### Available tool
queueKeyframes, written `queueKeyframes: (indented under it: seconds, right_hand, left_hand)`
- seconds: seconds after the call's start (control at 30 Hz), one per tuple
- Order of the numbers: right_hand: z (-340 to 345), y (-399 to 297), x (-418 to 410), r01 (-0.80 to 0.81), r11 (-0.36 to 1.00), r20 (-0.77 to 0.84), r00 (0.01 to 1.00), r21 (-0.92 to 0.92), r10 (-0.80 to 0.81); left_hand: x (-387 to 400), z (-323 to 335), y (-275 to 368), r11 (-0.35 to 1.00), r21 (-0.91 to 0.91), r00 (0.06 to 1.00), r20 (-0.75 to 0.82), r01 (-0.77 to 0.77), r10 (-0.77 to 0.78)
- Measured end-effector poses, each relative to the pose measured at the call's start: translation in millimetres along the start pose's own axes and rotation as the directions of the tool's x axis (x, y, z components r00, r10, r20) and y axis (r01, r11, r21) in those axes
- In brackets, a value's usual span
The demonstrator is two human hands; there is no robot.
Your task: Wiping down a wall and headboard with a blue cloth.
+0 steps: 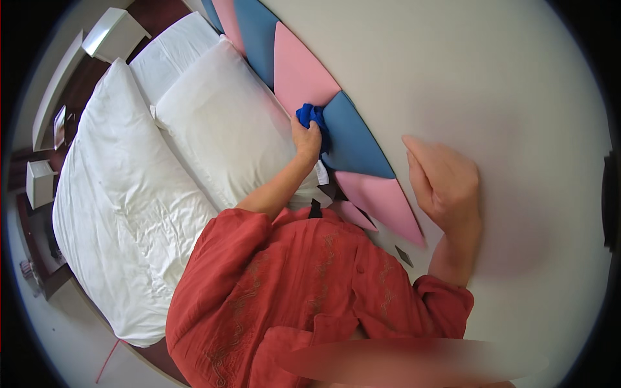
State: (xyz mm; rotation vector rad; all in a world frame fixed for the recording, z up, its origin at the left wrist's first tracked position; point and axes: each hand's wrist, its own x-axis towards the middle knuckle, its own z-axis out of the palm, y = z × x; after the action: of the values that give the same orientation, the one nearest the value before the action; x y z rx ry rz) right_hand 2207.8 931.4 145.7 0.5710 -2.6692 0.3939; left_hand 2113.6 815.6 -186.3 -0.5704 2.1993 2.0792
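Observation:
My left hand point(306, 138) grips a bunched blue cloth point(313, 116). The cloth lies against the padded headboard, where a pink panel point(303, 72) meets a blue panel point(356, 136). Beside that hand, a white pillow point(218, 121) rests along the headboard. Off to the right, my right hand point(444, 182) is at the pale wall point(509, 97), its fingers folded together and no object visible in it; its palm side is hidden. A lower pink panel point(383, 201) sits between the two hands.
A white duvet point(131, 218) covers the bed at left, over a white sheet point(174, 53). White cabinets point(109, 36) stand beyond it on a dark floor. Near my waist are a black strap point(315, 208), a loose pink piece point(354, 215) and a small wall plate point(403, 256).

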Motion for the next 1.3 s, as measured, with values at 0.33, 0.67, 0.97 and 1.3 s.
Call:
queueKeyframes:
  seconds: [0.33,0.67,0.97,1.3]
  right_hand:
    - [0.2,2.3,-5.5,0.014,1.0,-0.04,0.999,0.02,-0.013]
    - [1.2,-4.8,-79.9,-0.124,0.988,-0.001,0.992,0.087,0.124]
    - [17.0,-22.9,-184.3,-0.495,0.862,0.01,0.868,0.112,0.497]
    - [90.9,-48.3,-271.6,-0.679,0.679,0.06,0.718,0.278,0.694]
  left_hand:
    - [-81.2,-31.1,111.0,0.91,-0.4,0.884,0.379,-0.112,0.275]
    - [-113.9,-32.1,1.6,0.658,0.026,0.595,0.455,-0.753,0.663]
    - [-115.2,-3.8,-59.6,0.946,0.146,0.804,0.499,0.29,-0.324]
    - [-137.9,-10.1,8.4,0.821,0.038,0.607,0.654,0.57,-0.452]
